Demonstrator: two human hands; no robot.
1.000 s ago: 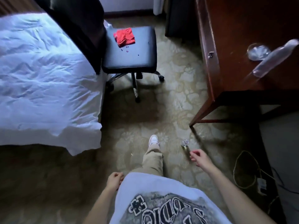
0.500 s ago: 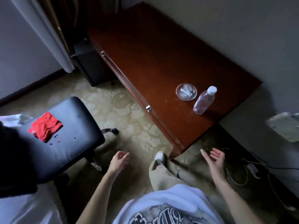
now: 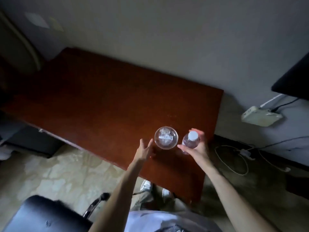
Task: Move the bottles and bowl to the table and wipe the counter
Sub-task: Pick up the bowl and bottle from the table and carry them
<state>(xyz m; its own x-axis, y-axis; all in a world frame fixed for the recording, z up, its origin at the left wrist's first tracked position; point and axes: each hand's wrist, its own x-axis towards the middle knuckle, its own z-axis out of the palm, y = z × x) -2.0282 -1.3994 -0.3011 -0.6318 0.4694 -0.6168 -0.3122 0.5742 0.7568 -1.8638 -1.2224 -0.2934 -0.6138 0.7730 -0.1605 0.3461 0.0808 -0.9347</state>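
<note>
A clear glass bowl [image 3: 166,137] with something pale inside stands on the dark red wooden counter [image 3: 103,104], near its right end. Right beside it stands a clear plastic bottle [image 3: 191,141] with a white cap. My right hand [image 3: 196,146] is wrapped around the bottle, fingers on its far side and thumb on the near side. My left hand [image 3: 145,150] reaches toward the bowl from the left with fingers apart, its fingertips just short of the bowl's rim.
A black office chair seat [image 3: 43,215] is at the lower left. Cables and a plug [image 3: 244,152] lie on the floor right of the counter. A white box [image 3: 260,116] and a dark screen edge [image 3: 294,81] sit at the right.
I have turned and stepped up to the counter. Both hands rose from waist level: the right one closed around the bottle, the left one came up beside the bowl.
</note>
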